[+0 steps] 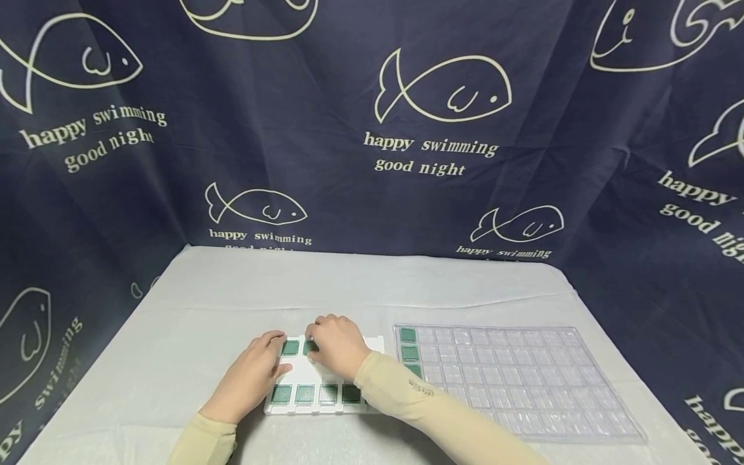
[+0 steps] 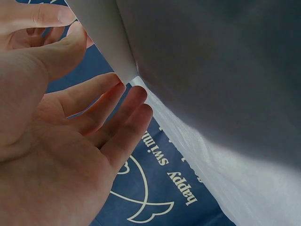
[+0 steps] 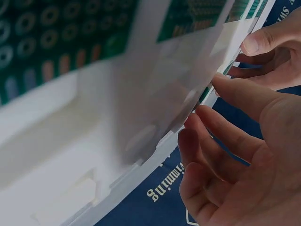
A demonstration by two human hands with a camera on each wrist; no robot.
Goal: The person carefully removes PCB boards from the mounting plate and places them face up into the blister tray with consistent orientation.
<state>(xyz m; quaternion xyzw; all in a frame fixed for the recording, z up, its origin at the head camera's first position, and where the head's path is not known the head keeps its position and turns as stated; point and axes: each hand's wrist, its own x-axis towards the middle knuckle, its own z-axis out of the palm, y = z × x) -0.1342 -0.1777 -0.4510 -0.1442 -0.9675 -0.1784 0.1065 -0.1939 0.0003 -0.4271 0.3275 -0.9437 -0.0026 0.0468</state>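
A white tray [image 1: 308,371] lies on the table with a row of green boards [image 1: 305,394] along its near side and two at its far left. My left hand [image 1: 247,378] rests at the tray's left edge, fingertips by the far left board [image 1: 290,348]. My right hand [image 1: 340,345] is over the far side, thumb and index finger on the second board [image 1: 310,347], which they partly cover. In the right wrist view that hand [image 3: 244,146] has thumb and index finger close together at the tray's edge. The left wrist view shows the left hand [image 2: 75,127] beside the tray's corner.
To the right stands a clear compartment box [image 1: 511,374] with green boards [image 1: 409,353] in its leftmost column; my right sleeve crosses its near left part. A white cloth [image 1: 232,278] covers the table, and a dark blue fish-print curtain [image 1: 325,129] hangs around it.
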